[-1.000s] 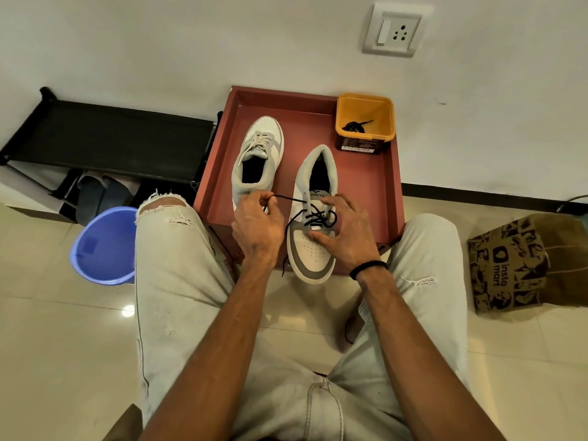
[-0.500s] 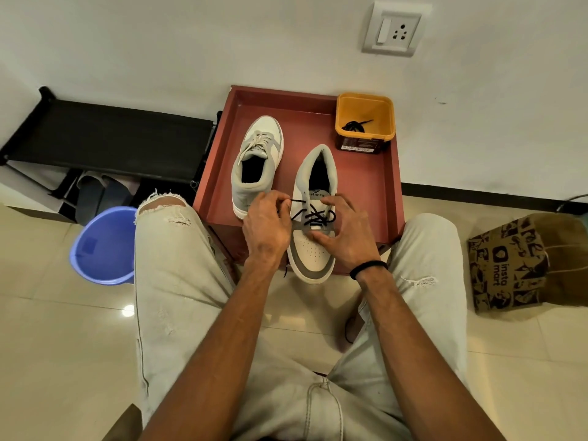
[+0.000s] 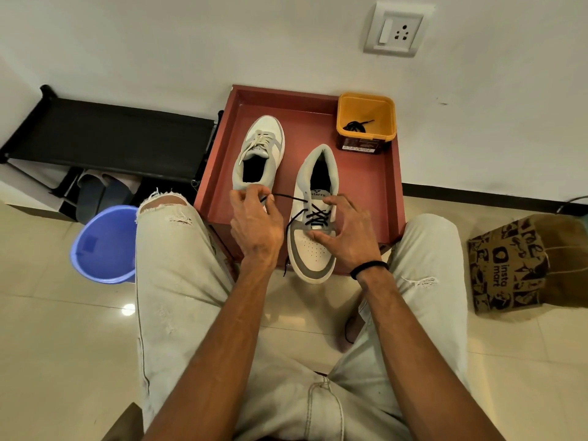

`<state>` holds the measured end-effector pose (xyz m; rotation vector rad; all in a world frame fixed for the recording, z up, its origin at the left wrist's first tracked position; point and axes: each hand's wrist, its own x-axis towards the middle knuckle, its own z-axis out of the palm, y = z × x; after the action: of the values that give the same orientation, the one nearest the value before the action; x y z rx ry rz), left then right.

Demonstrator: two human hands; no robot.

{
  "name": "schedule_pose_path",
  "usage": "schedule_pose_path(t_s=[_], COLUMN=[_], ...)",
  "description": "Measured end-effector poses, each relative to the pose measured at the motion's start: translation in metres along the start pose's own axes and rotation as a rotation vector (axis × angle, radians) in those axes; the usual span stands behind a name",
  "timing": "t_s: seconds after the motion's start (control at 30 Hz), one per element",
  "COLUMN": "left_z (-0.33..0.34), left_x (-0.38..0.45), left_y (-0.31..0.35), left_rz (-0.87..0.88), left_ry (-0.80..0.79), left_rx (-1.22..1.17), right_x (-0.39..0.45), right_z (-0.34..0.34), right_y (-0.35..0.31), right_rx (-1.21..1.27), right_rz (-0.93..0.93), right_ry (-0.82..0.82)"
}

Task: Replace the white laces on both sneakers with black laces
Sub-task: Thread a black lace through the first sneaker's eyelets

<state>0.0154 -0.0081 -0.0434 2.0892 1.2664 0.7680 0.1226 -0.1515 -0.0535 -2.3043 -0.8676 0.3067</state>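
Observation:
Two grey-and-white sneakers stand on a red tray (image 3: 391, 183). The right sneaker (image 3: 313, 249) has a black lace (image 3: 315, 217) crossed through its lower eyelets, toe over the tray's near edge. My left hand (image 3: 254, 222) pinches one end of that lace and holds it taut to the left. My right hand (image 3: 345, 232) grips the sneaker across its eyelets, thumb on the toe side. The left sneaker (image 3: 259, 154) carries white laces (image 3: 254, 143). A second black lace (image 3: 358, 125) lies in the orange tub (image 3: 366, 105).
A black shoe rack (image 3: 111, 138) stands to the left with slippers under it. A blue bucket (image 3: 101, 245) sits on the floor by my left knee. A printed paper bag (image 3: 525, 262) lies at right. A wall socket (image 3: 394, 30) is above.
My left hand has drawn the lace end out to the left again, away from the sneaker, tightening the strand. My right hand has stayed on the sneaker.

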Motion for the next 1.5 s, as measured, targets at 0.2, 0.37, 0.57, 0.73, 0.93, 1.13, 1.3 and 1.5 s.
schedule_pose_path(t_s=[0.2, 0.37, 0.57, 0.73, 0.93, 1.13, 1.3, 1.5], left_z=[0.012, 0.016, 0.018, 0.006, -0.008, -0.001, 0.008, -0.003], left_x=[-0.005, -0.006, -0.007, -0.003, 0.002, -0.002, -0.004, -0.002], left_y=[-0.004, -0.011, -0.012, 0.011, 0.021, 0.019, 0.011, 0.014], left_rz=[0.085, -0.005, -0.05, -0.386, -0.348, -0.097, 0.143, -0.024], left_ry=[-0.425, -0.463, -0.497, -0.604, -0.692, -0.552, -0.429, -0.205], left_rx=[-0.034, -0.048, -0.038, -0.589, -0.787, -0.652, -0.257, -0.04], right_x=[0.001, 0.0, 0.0, -0.007, -0.019, -0.012, -0.009, -0.006], right_z=[0.001, 0.002, 0.005, -0.005, -0.011, -0.017, -0.026, -0.035], right_y=[0.0, -0.001, 0.0, -0.016, -0.034, -0.028, -0.028, -0.015], right_rx=[0.021, 0.034, 0.069, 0.067, 0.416, 0.843, 1.244, 1.425], right_rz=[-0.009, -0.001, -0.014, -0.018, 0.094, 0.338, 0.499, 0.539], right_ry=[0.002, -0.007, -0.018, 0.064, -0.008, 0.141, 0.101, 0.11])
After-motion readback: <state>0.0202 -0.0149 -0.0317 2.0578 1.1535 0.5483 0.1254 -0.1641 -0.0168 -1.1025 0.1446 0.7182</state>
